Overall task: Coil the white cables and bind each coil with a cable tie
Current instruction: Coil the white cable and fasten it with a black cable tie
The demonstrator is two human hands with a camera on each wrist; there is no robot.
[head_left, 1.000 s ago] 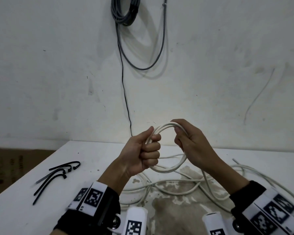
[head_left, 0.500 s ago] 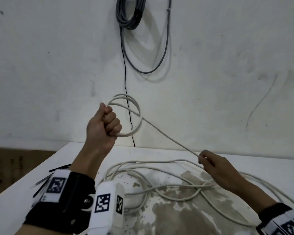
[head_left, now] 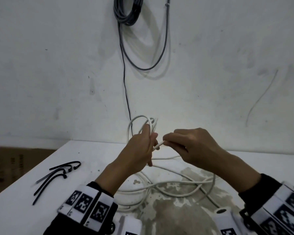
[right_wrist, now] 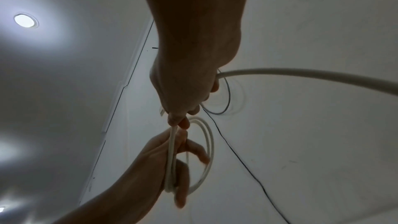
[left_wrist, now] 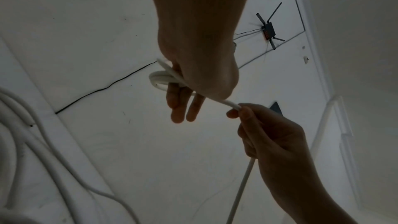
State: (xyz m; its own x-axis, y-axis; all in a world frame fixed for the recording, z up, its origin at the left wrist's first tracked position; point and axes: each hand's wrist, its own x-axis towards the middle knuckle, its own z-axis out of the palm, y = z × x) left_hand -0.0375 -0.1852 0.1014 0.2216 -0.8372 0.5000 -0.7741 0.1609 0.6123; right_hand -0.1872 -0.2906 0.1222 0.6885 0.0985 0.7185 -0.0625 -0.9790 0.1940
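A small coil of white cable (head_left: 133,119) stands up from my left hand (head_left: 147,143), held above the white table (head_left: 92,158). In the right wrist view the left thumb presses the coil's strands (right_wrist: 210,142) against the palm while the other fingers (right_wrist: 200,154) are spread. My right hand (head_left: 182,143) pinches the same cable's running strand (head_left: 158,145) just right of the left hand. From that hand the strand hangs down (left_wrist: 243,185). The rest of the cable lies in loose loops (head_left: 159,187) on the table under both hands.
Several black cable ties (head_left: 58,173) lie on the table at the left, near its slanted left edge. A grey cable bundle (head_left: 126,12) and a thin black wire (head_left: 125,82) hang on the wall behind. Brown cardboard (head_left: 15,167) sits left of the table.
My left hand has come down from high on the left with the coil. The right hand has risen from the table's right side, and the two hands now almost meet.
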